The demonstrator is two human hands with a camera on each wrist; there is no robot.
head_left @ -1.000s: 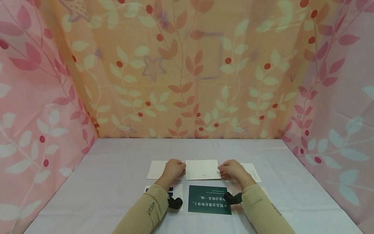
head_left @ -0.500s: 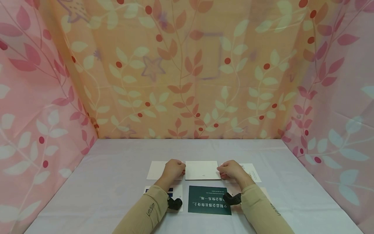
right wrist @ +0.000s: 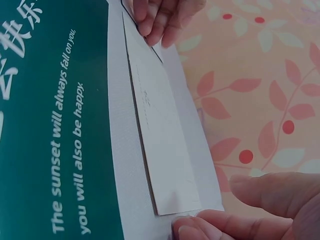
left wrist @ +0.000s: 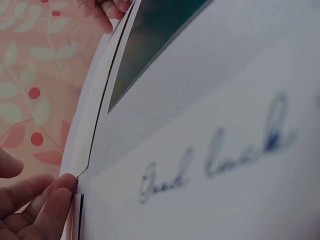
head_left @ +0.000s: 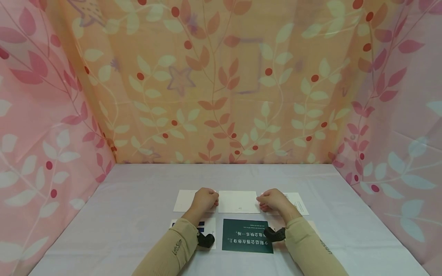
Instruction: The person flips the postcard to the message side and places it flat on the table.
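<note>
A blank-looking cream card [head_left: 239,202] with a tiny mark lies in the middle of the far row of cards on the white table. At its left end is my left hand [head_left: 206,198], fingertips touching near a corner in the left wrist view, the thumb [left wrist: 7,165] held apart. By its right end is my right hand [head_left: 274,200]; the right wrist view shows its bent fingers against the card's end and the thumb [right wrist: 245,187] lifted away. Nearer me lies a dark green card [head_left: 246,235] with white writing.
White cards flank the middle one, a left card [head_left: 183,200] and a right card [head_left: 297,203], each partly covered by a hand. A white card with dark blue blocks [head_left: 209,226] lies near left. The near-right card is mostly hidden by my right arm. Patterned cloth [head_left: 221,96] walls the table.
The middle card has settled lower and slightly left, and now looks flat on the table. Both hands stay nearly in place at its ends; a small gap shows by the right fingertips.
</note>
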